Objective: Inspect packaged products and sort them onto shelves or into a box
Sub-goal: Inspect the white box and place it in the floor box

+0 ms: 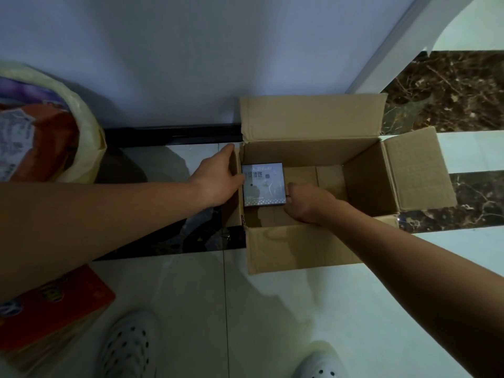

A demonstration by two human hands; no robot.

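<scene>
The right hand (308, 203) reaches into the open cardboard box (300, 249), fingers curled and pinching the right edge of the square pale package (263, 185). The package lies flat on the bottom at the box's left end. The left hand (218, 178) grips the box's left wall, thumb over its rim, and around the box on the tiled floor are a plastic bag (41, 126), a red packet (54, 309) and 2 white shoes (128, 347).
</scene>
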